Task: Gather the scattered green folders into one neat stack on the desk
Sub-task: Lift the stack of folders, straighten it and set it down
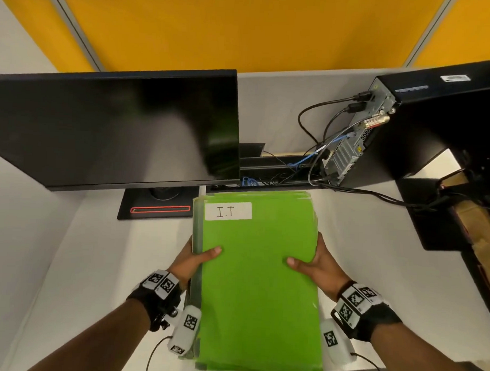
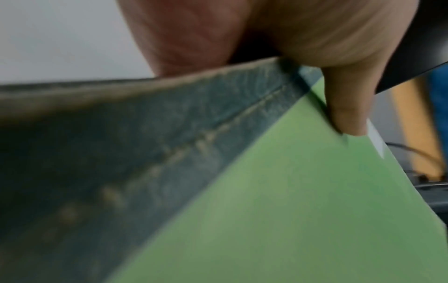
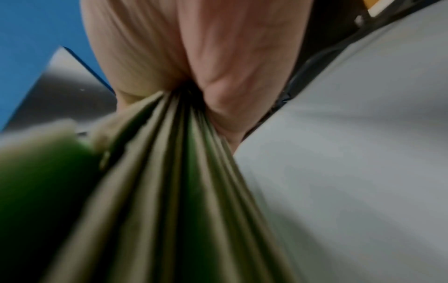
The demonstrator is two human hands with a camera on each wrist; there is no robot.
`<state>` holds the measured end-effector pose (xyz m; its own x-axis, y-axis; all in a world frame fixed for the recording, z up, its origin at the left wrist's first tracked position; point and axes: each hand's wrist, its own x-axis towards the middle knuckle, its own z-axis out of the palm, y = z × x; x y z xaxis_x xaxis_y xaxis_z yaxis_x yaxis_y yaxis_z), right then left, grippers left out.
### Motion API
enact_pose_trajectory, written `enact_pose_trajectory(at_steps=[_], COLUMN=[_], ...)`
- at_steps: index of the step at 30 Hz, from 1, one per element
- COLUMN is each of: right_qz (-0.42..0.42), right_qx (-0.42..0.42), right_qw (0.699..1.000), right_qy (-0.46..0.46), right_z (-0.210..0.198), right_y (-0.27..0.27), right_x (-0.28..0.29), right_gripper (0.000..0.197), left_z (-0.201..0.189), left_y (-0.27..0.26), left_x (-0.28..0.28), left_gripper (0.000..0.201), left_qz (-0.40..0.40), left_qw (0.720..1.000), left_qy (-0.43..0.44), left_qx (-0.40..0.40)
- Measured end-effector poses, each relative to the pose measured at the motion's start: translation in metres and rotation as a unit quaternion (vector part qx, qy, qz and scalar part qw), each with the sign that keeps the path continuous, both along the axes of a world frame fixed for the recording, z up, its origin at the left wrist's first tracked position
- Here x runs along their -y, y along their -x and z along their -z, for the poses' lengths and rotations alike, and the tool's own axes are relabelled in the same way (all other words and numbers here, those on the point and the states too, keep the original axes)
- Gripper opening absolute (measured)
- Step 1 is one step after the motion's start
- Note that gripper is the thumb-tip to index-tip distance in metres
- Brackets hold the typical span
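Observation:
A stack of green folders (image 1: 257, 283) lies lengthwise in front of me over the white desk (image 1: 82, 263); its top folder carries a white label reading "I.T" (image 1: 228, 211). My left hand (image 1: 197, 257) grips the stack's left edge, thumb on top, fingers hidden beneath. My right hand (image 1: 309, 264) grips the right edge the same way. The left wrist view shows my thumb (image 2: 349, 107) pressing the green cover (image 2: 278, 210) beside the dark spine. In the right wrist view the layered folder edges (image 3: 169, 181) run into my palm. Whether the stack rests on the desk or hangs above it is unclear.
A dark monitor (image 1: 115, 125) on a black stand (image 1: 157, 208) stands at the back left. A black computer case (image 1: 407, 130) with cables (image 1: 317, 160) sits at the back right, with dark equipment at the far right. Yellow partition panels rise behind.

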<state>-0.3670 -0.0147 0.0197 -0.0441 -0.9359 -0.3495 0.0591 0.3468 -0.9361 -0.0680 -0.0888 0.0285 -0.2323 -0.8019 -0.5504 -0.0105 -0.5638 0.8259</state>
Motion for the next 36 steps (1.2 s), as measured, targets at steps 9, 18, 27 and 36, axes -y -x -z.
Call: enact_pose_trajectory(at_steps=[9, 18, 27, 36], right_qz=[0.001, -0.102, 0.048, 0.032], right_qx=[-0.087, -0.132, -0.047, -0.054], right_qw=[0.972, 0.975, 0.979, 0.973], right_qy=[0.217, 0.143, 0.192, 0.220], right_z=[-0.077, -0.069, -0.056, -0.066], right_y=[-0.037, -0.060, -0.070, -0.067], right_x=[0.029, 0.019, 0.025, 0.021], right_gripper=[0.083, 0.104, 0.099, 0.103], left_z=[-0.068, -0.067, -0.098, -0.119], left_y=[-0.043, -0.094, -0.085, -0.108], left_x=[-0.024, -0.029, 0.000, 0.024], left_gripper=[0.045, 0.090, 0.119, 0.098], left_qz=[-0.118, 0.020, 0.084, 0.173], left_qw=[0.954, 0.954, 0.934, 0.796], left_qy=[0.272, 0.265, 0.340, 0.558], left_qx=[0.049, 0.137, -0.072, 0.155])
